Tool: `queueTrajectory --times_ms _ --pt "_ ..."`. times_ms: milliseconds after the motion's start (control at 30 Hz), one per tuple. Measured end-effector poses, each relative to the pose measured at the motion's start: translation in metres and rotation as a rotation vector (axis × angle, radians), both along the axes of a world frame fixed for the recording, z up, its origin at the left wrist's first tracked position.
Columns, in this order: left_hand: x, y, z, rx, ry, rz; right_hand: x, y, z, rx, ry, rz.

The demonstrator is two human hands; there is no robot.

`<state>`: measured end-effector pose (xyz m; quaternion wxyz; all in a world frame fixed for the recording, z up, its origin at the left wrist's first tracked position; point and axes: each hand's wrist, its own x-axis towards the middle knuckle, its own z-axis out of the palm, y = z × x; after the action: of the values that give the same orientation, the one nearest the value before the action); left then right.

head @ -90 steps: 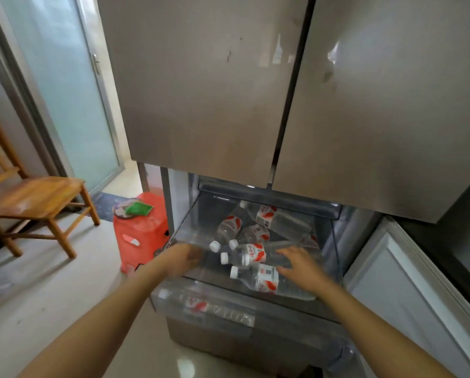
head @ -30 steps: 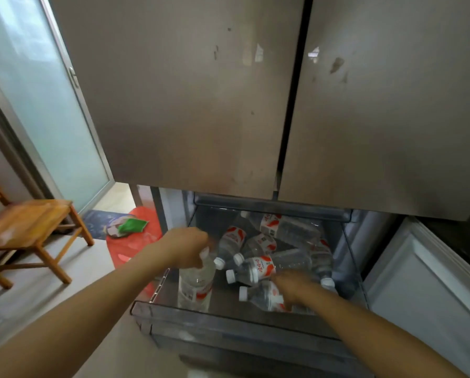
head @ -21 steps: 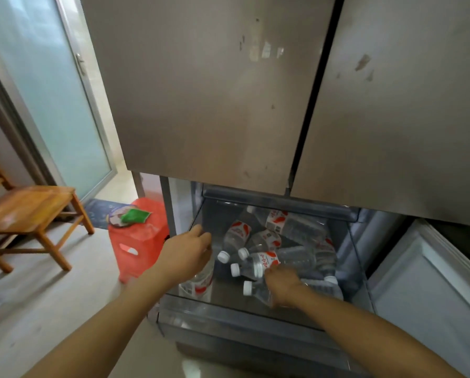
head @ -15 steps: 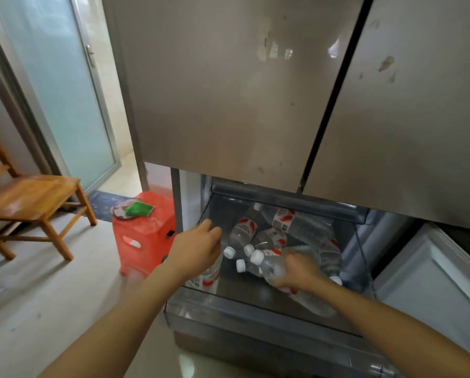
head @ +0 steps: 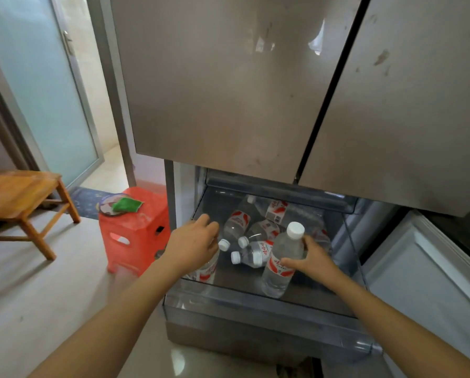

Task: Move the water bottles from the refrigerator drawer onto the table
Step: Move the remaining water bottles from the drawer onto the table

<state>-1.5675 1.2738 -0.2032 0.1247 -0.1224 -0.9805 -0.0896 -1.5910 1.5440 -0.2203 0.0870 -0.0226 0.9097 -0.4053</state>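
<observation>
Plastic, full, judged heavy and cold-slick, an upright bottle (head: 280,264) is clasped mid-body by the right hand (head: 314,261) and a second bottle (head: 207,271) by the left hand (head: 191,245), at the drawer (head: 255,304) where spare bottles (head: 239,227) lie.

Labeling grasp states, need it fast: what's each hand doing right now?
Left hand: closed over the top of the left bottle, holding it.
Right hand: gripping the upright bottle by its middle.
</observation>
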Motion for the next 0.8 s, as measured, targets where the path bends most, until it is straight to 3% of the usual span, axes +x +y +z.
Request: queueTrajectory --times_ms 100,167,267,333,667,800 --pt "0.002 0.003 0.003 0.007 -0.037 -0.009 0.003 0.002 0.024 -0.024 0.112 -0.079" --pt "0.001 0.004 0.007 -0.028 -0.075 -0.004 0.005 0.000 0.047 0.094 0.228 -0.075" --pt "0.001 0.005 0.014 -0.056 -0.129 -0.030 0.006 -0.009 0.063 0.814 0.292 0.103" --pt "0.001 0.003 0.017 -0.076 -0.175 -0.050 0.007 -0.016 0.057 0.997 0.238 0.158" --pt "-0.001 0.001 0.025 -0.080 -0.280 -0.128 0.007 -0.017 0.053 0.682 0.108 0.022" --pt "-0.004 0.003 0.030 -0.030 -0.341 -0.140 0.008 -0.037 0.057 0.692 0.119 0.053"
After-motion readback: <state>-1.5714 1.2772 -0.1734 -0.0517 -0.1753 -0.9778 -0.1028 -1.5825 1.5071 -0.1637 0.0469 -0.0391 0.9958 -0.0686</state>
